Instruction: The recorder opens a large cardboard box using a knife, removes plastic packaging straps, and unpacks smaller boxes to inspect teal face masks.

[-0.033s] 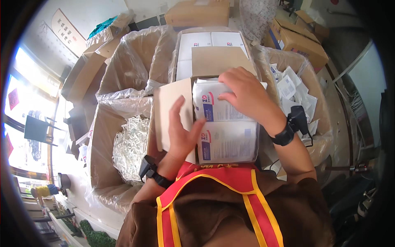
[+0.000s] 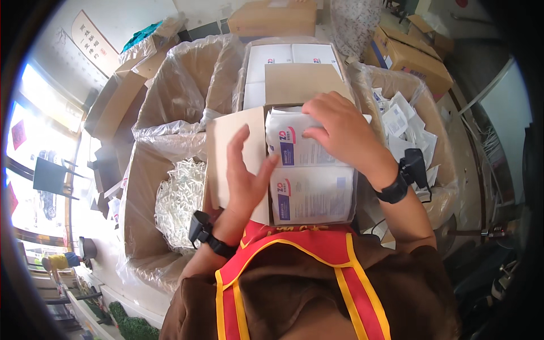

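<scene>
A cardboard box [image 2: 268, 192] stands open before me with two stacks of flat white packets printed in blue and red, a near packet [image 2: 317, 198] and a far packet [image 2: 331, 153] on top. My right hand [image 2: 340, 127] lies over the far stack, fingers curved and thumb apart; its fingertips are partly hidden. My left hand [image 2: 246, 181] is open above the left flap [image 2: 221, 147], thumb and fingers spread, the thumb tip by the packets' left edge. The far flap [image 2: 303, 82] is folded outward. Both wrists wear black strapped devices.
A plastic-lined carton [image 2: 139, 226] of small whitish pieces [image 2: 178, 204] stands left, another lined carton [image 2: 175, 93] behind it. White boxes [image 2: 269, 55] fill a carton beyond. A lined carton [image 2: 450, 170] of loose white packets [image 2: 396, 122] stands right. Closed cartons [image 2: 272, 20] lie farther back.
My left hand has shifted slightly left, away from the packets. The left flap leans a little farther outward. My right hand has barely moved.
</scene>
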Available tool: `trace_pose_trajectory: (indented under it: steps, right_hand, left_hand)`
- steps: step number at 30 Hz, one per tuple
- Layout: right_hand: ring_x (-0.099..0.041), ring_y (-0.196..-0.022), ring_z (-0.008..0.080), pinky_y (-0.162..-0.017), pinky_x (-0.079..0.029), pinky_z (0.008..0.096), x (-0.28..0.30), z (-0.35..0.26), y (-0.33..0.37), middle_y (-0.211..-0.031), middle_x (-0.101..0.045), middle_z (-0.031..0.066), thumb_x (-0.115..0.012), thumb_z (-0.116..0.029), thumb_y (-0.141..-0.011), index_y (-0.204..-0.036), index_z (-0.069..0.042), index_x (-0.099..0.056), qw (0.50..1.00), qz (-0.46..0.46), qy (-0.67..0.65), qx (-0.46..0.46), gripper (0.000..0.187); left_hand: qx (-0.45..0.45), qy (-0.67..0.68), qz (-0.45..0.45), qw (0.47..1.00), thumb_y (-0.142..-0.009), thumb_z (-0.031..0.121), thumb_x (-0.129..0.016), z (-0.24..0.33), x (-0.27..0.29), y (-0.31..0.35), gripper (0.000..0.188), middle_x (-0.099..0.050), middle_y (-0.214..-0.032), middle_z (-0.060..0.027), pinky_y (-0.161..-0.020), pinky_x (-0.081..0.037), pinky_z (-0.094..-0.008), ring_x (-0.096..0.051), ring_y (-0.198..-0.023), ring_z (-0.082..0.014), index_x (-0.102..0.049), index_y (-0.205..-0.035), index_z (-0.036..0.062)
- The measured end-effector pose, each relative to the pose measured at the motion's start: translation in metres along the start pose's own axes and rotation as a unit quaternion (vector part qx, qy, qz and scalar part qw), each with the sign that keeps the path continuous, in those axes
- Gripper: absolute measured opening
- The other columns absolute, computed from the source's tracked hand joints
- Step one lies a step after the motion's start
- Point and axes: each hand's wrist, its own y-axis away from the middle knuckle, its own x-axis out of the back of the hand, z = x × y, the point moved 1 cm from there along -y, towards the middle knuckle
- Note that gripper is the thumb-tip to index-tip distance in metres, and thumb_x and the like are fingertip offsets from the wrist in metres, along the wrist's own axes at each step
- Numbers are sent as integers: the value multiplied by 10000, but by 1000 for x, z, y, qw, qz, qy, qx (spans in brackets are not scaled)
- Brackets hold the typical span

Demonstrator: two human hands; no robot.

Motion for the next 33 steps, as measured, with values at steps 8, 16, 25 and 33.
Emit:
trace_pose_trajectory:
  steps: [8,16,25,33]
  right_hand:
    - [-560,-890,306,-770,-461,397,13,-12,12,-881,-572,85,-723,-41,-736,-926,-65,-561,998,9,-63,-10,251]
    - [-552,-869,308,-738,-453,402,32,-10,7,-855,-565,81,-718,-16,-724,-880,-65,-540,995,30,-92,-1,241]
    - [-551,-880,313,-742,-451,401,46,-13,5,-881,-560,90,-715,-7,-721,-856,-51,-529,996,36,-76,7,234]
    - [-567,-890,318,-739,-470,397,49,-38,10,-930,-561,104,-749,-99,-716,-875,-36,-588,999,41,-8,5,234]
  left_hand:
    - [103,228,-207,946,-911,119,-676,11,12,-56,557,-572,-1276,-134,-982,-436,-328,-549,-1169,-179,-437,-1393,-24]
    - [163,430,-178,870,-864,29,-718,38,8,-66,210,-658,-896,-20,-719,-494,-214,-603,-815,-67,-620,-1047,0]
    - [151,362,-118,912,-878,53,-703,71,8,-61,142,-682,-860,-63,-679,-503,-235,-631,-761,-102,-624,-975,-16]
    - [81,280,-36,956,-912,58,-672,83,3,-44,105,-655,-794,-27,-592,-460,-178,-572,-672,-37,-627,-956,-25]
